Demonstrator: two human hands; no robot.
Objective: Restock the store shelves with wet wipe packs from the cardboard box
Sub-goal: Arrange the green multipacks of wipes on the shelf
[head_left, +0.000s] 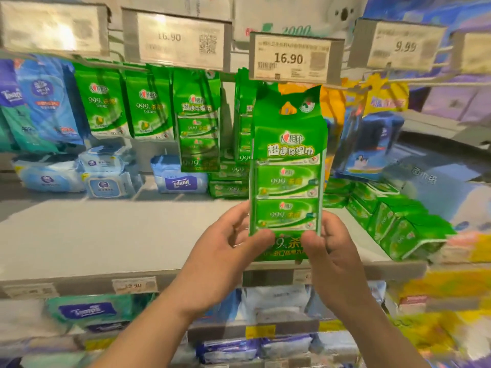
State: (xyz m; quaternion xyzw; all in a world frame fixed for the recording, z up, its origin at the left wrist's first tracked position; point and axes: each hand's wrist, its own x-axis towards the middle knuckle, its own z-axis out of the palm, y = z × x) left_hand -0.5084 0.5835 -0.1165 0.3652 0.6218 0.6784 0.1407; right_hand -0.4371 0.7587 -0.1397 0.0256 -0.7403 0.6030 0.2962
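Pinching the glossy green wet wipe pack (287, 179) at its lower corners, your left hand (225, 251) and right hand (332, 251) hold it upright below the 16.90 price tag (295, 58), above the grey shelf (106, 235).

You are reaching both bare forearms up and forward, wrists angling in toward each other. Your left hand (225, 251) is curling its fingers, thumb pressing across the front of what it is pinching. Just beside it, your right hand (332, 251) is mirroring that grip, thumb tip nearly meeting the left thumb, fingers wrapping behind.
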